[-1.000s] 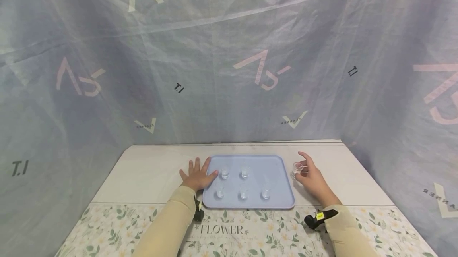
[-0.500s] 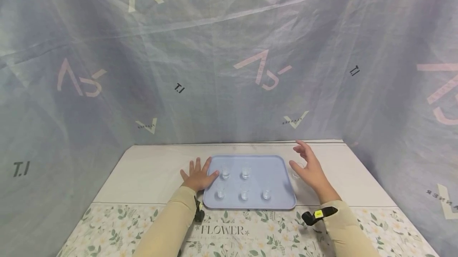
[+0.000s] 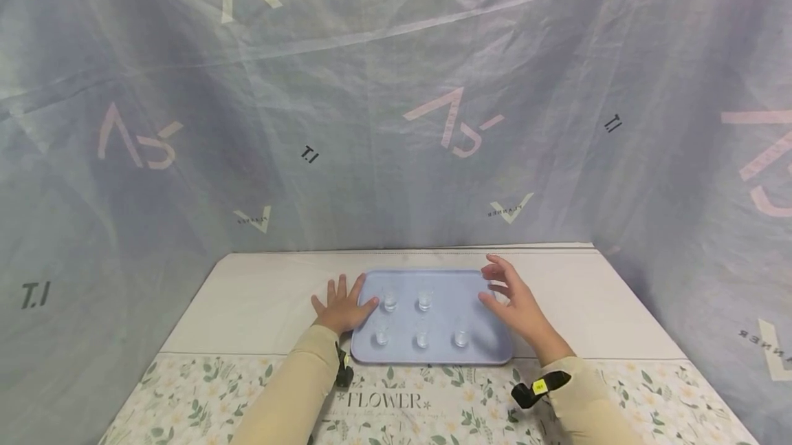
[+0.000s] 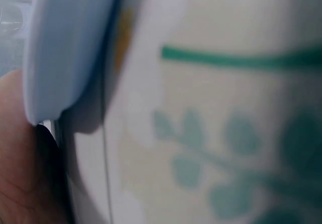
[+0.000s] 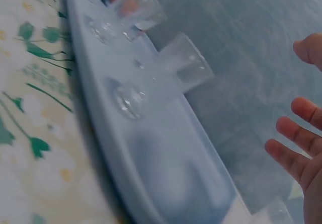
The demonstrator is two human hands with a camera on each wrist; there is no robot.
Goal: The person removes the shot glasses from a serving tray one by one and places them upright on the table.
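Observation:
A light blue tray [image 3: 454,287] lies on the table, with several small clear cups standing on it in two rows, such as one [image 3: 424,300] in the back row and one [image 3: 460,338] in the front row. My left hand [image 3: 342,309] rests with fingers spread at the tray's left edge, the thumb over the rim. Over the tray's right edge hovers my right hand [image 3: 516,304], fingers apart and holding nothing. In the right wrist view its fingers [image 5: 294,133] stand away from the nearest clear cup [image 5: 166,75]; part of another cup [image 5: 274,215] shows at the bottom edge.
A white cover [image 3: 247,300] spans the back of the table, and a floral cloth [image 3: 396,424] with the word FLOWER covers the front. Grey-blue printed curtains [image 3: 371,177] hang behind and at both sides.
My right hand has let go of the clear cup right of the tray, risen from it and moved left to the tray's right edge. My left hand has kept its place.

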